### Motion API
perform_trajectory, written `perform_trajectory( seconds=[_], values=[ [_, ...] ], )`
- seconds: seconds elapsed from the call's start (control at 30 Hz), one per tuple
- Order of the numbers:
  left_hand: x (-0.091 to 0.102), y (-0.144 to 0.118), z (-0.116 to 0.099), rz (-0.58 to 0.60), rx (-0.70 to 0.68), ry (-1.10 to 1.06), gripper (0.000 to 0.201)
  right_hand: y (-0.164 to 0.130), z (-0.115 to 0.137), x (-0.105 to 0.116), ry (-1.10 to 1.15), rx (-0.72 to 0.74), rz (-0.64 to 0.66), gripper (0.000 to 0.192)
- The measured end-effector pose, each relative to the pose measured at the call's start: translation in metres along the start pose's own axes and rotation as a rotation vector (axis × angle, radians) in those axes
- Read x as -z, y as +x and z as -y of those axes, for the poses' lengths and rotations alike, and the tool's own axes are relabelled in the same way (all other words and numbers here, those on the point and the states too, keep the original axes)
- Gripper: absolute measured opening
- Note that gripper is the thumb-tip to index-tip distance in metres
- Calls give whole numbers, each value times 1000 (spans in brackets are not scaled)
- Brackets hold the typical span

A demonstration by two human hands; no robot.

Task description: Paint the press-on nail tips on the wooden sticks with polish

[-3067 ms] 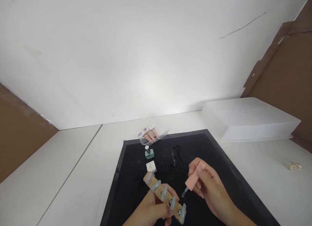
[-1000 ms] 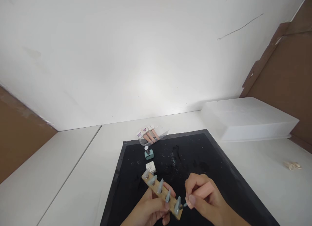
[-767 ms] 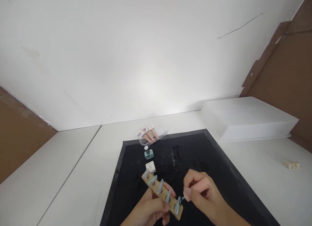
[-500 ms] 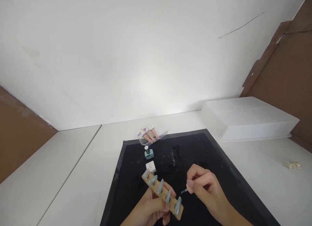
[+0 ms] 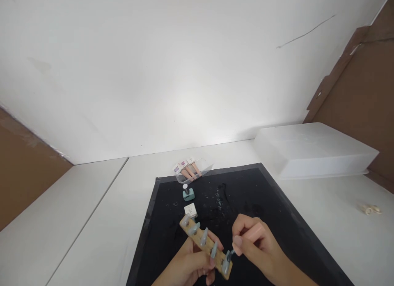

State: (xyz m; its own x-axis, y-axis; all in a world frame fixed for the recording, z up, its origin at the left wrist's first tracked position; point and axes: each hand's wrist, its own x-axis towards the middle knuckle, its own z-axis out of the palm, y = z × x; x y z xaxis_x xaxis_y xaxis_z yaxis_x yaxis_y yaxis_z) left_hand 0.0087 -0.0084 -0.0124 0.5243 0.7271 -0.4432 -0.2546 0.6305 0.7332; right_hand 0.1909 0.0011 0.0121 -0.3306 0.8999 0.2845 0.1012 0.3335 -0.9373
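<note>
A narrow wooden holder strip [image 5: 205, 248] carrying 5 grey-blue false nail tips is gripped from below by the left hand [image 5: 187, 268], fingers wrapped around it, above the near part of a black rectangular work mat [image 5: 271, 204]. A pink polish-brush cap [image 5: 253, 234] is pinched between thumb and fingers of the right hand [image 5: 258, 249]; its brush tip is laid against the nearest nail tip [image 5: 227, 259] at the strip's near end. On the mat beyond the strip, an open teal polish bottle [image 5: 188, 193] and a small white square bottle [image 5: 191, 211] are seen, the latter just beside the strip's far end. A clear tray of pink-capped bottles [image 5: 188, 171] is noted at the mat's far edge. A translucent plastic lidded box [image 5: 314, 150] stands on the white table [image 5: 92, 220] to the right
</note>
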Motion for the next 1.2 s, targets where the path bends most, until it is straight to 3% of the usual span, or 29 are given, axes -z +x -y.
perform_trajectory(
  seconds=[0.2, 0.43, 0.57, 0.8, 0.97, 1.2],
  values=[
    [-2, -2, 2, -11, -11, 1, 23, 1, -3, -1, -51, -46, -47, 36],
    [-2, -2, 2, -12, 1, 13, 25, 1, -3, 0, -21, -46, -110, 41],
    [-4, -4, -1, -69, 24, 33, 27, -1, -4, 0, -16, -39, -135, 42],
    [-4, -1, -1, -82, 8, 128, 26, -2, -2, -1, 34, 66, 8, 43],
    [-6, -1, 2, -78, -46, 149, 23, 0, 3, 0, 50, 34, 94, 41],
    [-8, 3, 1, -59, -29, 146, 25, 2, 7, 0, 35, 2, 116, 34]
  ],
)
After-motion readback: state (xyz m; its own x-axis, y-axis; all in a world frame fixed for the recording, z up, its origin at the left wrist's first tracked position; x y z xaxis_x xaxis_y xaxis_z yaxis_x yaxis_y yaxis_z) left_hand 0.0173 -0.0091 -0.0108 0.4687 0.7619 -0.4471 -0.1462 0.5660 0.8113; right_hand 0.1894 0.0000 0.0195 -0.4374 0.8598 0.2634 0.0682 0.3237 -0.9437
